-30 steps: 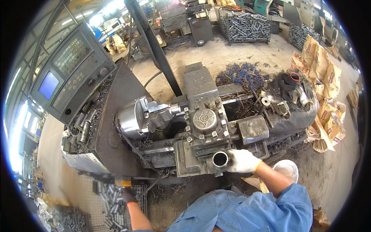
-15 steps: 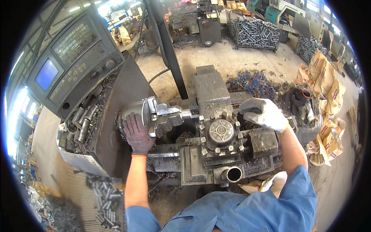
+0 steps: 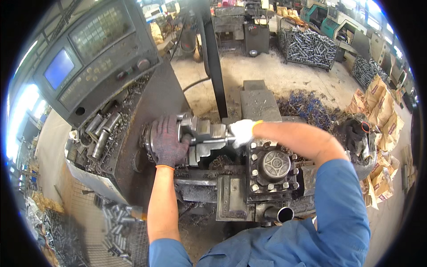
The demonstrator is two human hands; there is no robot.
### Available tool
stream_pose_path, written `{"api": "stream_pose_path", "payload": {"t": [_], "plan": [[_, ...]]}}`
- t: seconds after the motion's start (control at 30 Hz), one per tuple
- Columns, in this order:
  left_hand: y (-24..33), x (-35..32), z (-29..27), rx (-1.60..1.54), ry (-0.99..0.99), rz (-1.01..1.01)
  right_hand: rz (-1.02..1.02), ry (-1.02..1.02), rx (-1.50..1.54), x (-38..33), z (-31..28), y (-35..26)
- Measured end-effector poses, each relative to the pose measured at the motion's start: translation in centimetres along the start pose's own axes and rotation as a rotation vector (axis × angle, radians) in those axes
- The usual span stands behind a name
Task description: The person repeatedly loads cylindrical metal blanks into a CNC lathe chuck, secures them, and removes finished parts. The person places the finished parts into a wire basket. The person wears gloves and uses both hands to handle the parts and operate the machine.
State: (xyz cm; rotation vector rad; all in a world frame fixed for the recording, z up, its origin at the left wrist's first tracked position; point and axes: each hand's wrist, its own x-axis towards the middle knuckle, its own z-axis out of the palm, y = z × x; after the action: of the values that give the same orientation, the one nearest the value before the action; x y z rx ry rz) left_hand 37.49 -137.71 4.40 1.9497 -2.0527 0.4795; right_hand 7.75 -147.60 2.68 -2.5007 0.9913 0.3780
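Note:
A lathe chuck (image 3: pixel 202 128) with stepped metal jaws is in front of me, left of the tool post (image 3: pixel 273 164). My left hand (image 3: pixel 168 140), in a dark glove, rests on the chuck's round body, its fingers stretched over it and its thumb reaching toward the jaws. A short metal cylinder (image 3: pixel 228 133) sticks out of the jaws to the right. My right hand (image 3: pixel 242 132), white-gloved and somewhat blurred, closes around the free end of that cylinder; its fingers partly cover it. My right forearm crosses above the tool post.
A control panel (image 3: pixel 95 53) with a blue screen stands at left, above a ledge holding metal tubes (image 3: pixel 104 133) and chips. Cut pieces (image 3: pixel 116 229) lie in a mesh basket at lower left. Blue metal shavings (image 3: pixel 307 107) and brown paper sacks (image 3: pixel 382 107) are at right.
My right hand has moved left from beside the tool post to the cylinder at the chuck. My left hand stays on the chuck, shifted slightly across it. The view has swung a little left.

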Motion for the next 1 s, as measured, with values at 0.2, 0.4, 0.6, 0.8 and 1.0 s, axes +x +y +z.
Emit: {"api": "stream_pose_path", "payload": {"t": [0.2,0.4,0.6,0.8,1.0], "plan": [[-2.0,-0.4,2.5,-0.097,0.09,0.002,0.149,-0.453,0.495,1.8,-0.4,2.9],[-1.6,0.0,1.1,-0.061,0.034,0.005,0.135,-0.238,0.027,0.5,1.0,3.3],[-1.6,-0.4,1.8,-0.058,0.088,0.028,0.246,0.558,0.714,-12.1,2.7,7.6],[-1.2,0.1,-0.4,-0.11,0.003,0.005,0.398,1.206,0.193,-18.7,-1.3,-2.2],[4.9,-8.9,-5.8,-1.477,-0.031,0.229,0.222,1.375,0.005,-21.2,1.6,-20.4]]}}
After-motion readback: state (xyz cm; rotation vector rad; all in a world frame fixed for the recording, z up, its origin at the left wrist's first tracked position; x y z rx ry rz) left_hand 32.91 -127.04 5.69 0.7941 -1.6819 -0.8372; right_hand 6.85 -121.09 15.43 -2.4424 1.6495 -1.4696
